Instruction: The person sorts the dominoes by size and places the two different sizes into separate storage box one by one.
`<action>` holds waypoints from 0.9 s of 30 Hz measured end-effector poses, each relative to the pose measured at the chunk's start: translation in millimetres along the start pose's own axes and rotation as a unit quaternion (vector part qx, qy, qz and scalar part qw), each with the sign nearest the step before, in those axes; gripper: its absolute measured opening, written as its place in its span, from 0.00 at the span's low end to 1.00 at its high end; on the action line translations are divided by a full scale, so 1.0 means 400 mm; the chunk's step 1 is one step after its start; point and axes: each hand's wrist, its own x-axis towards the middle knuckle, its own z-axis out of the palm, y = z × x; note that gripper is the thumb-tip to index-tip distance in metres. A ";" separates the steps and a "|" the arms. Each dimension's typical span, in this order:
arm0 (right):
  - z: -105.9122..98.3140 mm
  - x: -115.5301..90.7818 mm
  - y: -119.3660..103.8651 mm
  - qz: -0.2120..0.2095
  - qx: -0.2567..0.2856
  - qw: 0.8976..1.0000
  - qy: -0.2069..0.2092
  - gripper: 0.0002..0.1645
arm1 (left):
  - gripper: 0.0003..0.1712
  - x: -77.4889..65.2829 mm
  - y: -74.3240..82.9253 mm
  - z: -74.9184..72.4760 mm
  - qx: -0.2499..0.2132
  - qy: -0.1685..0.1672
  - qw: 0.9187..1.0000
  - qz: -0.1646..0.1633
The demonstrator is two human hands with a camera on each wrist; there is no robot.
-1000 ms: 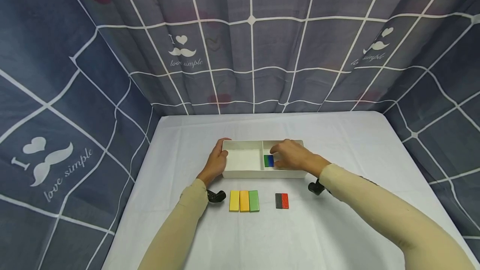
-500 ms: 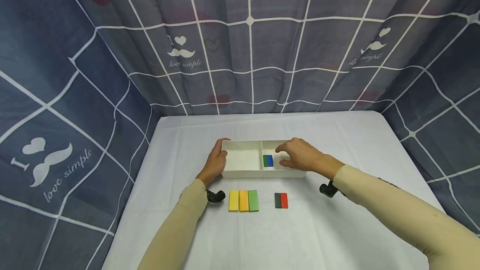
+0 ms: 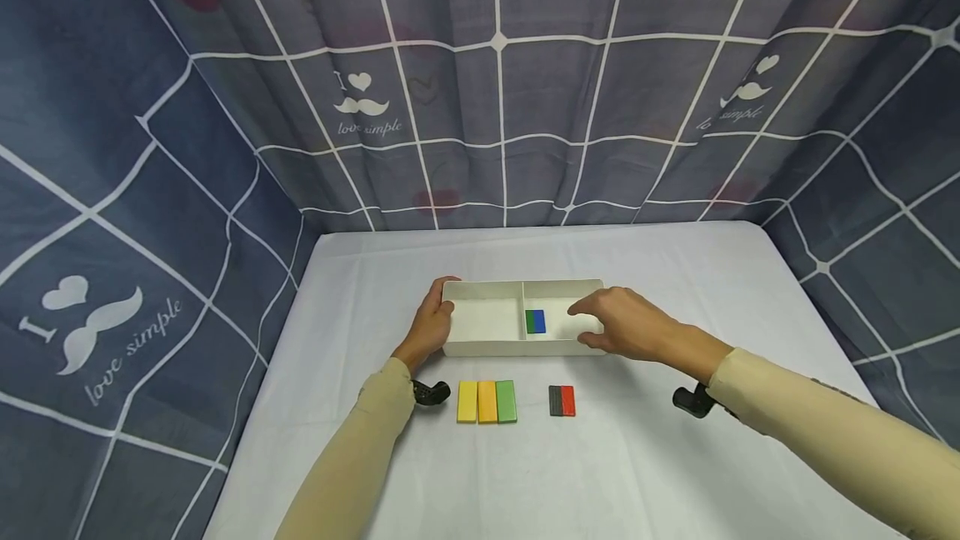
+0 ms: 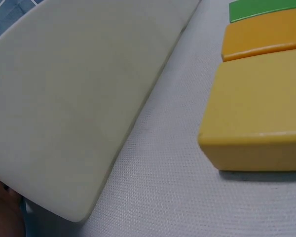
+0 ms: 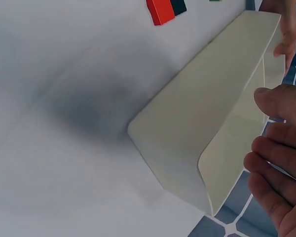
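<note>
A white two-compartment box [image 3: 480, 348] stands on the table. My left hand [image 3: 427, 327] grips its left end, thumb over the rim. Inside the right compartment, a dark green block and a blue block [image 3: 539, 322] lie side by side against the divider. My right hand [image 3: 633, 325] is over the box's right end, thumb and index finger apart with nothing between them. The right wrist view shows this hand's loosely bent fingers [image 5: 281, 148] beside the box's open top.
In front of the box, a yellow block [image 3: 467, 402], an orange block [image 3: 487, 402] and a green block [image 3: 507, 402] lie in a row. Right of them are a black block [image 3: 556, 401] and a red block [image 3: 568, 401]. Grid-patterned curtains [image 3: 465, 90] surround the white-covered table [image 3: 600, 473].
My right hand has moved right, away from the dark green and blue blocks, toward the box's right end. My left hand keeps its hold on the box.
</note>
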 end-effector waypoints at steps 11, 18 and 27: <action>0.001 -0.074 -0.021 -0.014 0.005 1.000 0.017 0.23 | 0.28 -0.003 0.004 0.000 -0.003 -0.002 1.000 0.007; 0.017 -0.109 -0.030 -0.005 0.013 1.000 0.012 0.22 | 0.27 0.000 0.003 -0.001 -0.003 -0.004 1.000 -0.003; 0.060 -0.141 -0.035 -0.006 0.027 1.000 -0.003 0.21 | 0.28 -0.001 0.004 0.000 -0.006 -0.003 1.000 0.002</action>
